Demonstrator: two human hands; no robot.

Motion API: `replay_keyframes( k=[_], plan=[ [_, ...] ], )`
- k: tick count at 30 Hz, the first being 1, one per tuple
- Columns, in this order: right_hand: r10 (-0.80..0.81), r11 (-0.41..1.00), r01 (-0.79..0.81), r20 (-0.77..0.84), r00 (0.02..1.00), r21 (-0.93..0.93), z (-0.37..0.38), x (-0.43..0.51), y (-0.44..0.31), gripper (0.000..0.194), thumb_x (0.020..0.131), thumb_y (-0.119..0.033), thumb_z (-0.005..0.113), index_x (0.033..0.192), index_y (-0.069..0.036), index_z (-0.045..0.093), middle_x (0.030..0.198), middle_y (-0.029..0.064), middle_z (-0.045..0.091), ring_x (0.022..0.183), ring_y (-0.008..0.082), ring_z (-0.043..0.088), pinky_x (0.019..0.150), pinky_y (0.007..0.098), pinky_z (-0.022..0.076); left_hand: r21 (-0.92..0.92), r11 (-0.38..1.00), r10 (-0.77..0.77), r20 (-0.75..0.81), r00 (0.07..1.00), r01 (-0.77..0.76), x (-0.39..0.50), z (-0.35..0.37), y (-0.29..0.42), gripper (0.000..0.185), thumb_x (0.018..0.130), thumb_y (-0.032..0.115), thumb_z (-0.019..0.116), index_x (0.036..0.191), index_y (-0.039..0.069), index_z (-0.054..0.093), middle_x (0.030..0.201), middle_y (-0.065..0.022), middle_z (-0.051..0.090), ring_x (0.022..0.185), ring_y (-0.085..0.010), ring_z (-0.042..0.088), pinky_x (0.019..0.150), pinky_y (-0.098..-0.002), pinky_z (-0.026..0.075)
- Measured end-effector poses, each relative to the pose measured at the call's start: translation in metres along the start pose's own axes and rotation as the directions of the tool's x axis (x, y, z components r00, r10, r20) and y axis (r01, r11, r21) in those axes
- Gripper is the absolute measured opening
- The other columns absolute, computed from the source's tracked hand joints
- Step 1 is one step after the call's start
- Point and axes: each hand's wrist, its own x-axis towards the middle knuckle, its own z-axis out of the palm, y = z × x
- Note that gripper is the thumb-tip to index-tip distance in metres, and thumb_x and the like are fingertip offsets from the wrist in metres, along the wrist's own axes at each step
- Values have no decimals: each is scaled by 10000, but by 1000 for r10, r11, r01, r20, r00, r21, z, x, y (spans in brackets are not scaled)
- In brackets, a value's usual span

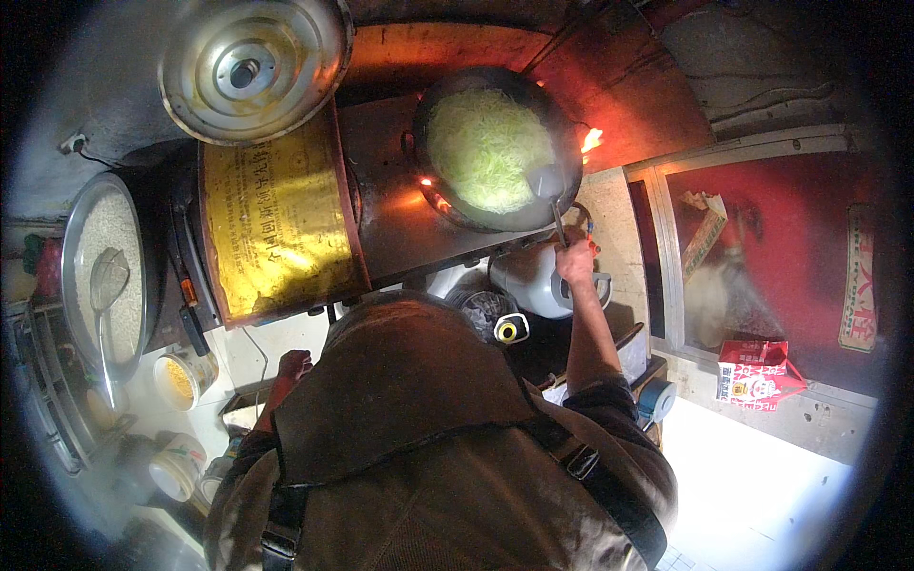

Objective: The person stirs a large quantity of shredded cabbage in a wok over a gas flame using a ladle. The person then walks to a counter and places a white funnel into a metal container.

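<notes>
My right hand [575,263] grips the handle of a metal wok spatula [546,182]. The spatula's head rests at the right side of a mass of pale green shredded vegetable [489,153], which spreads over much of a large dark wok [525,221]. Steam blurs the shreds. The wok sits on a stove [400,228], and flames [591,140] show around its rim. Low beside my body, my left hand [294,364] hangs away from the stove, its fingers loosely bent and nothing visible in it.
A large metal lid [300,78] stands over a yellow printed sheet [278,235] left of the wok. Farther left, a skimmer [111,275] lies in a basin of white grains [82,235]. A gas cylinder [532,275] stands below the wok; a window frame [668,250] is at right.
</notes>
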Motion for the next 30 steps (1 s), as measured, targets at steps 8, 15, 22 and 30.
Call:
replay_keyframes(
  k=[8, 15, 22, 30],
  plan=[
    [-69, 987, 97, -204, 977, 131, -22, 2, -9, 314, 845, -171, 638, 1139, -67, 673, 1051, 199, 693, 966, 385, 672, 844, 440, 533, 54, 993, 87, 289, 954, -107, -11, -6, 11, 197, 863, 114, 649, 725, 147, 513, 623, 21, 461, 486, -117, 425, 431, -274, 314],
    [-130, 977, 102, -145, 981, -186, -30, 1, -28, 307, 860, -180, 616, 1152, -103, 674, 962, 190, 703, 906, 390, 685, 791, 487, 548, 554, 769, 186, 283, 941, -319, -24, -8, 31, 217, 862, 210, 663, 717, 178, 504, 619, 42, 445, 485, -109, 421, 433, -273, 303],
    [-306, 949, 310, 57, 950, -60, -44, 21, -29, 342, 873, -260, 628, 1020, 49, 620, 956, 265, 671, 935, 417, 655, 834, 471, 534, 510, 823, 175, 193, 966, -251, -44, -10, 34, 231, 878, 216, 664, 725, 180, 494, 622, 55, 424, 509, -86, 423, 447, -273, 309],
    [-78, 834, 308, 455, 887, -457, -50, 36, -113, 341, 936, -193, 462, 1216, -25, 560, 1248, 229, 612, 1155, 393, 603, 964, 457, 514, 431, 893, 104, 76, 992, -127, -50, 0, 15, 177, 867, 198, 671, 752, 166, 541, 641, 36, 487, 546, -109, 479, 496, -300, 378]
  ],
)
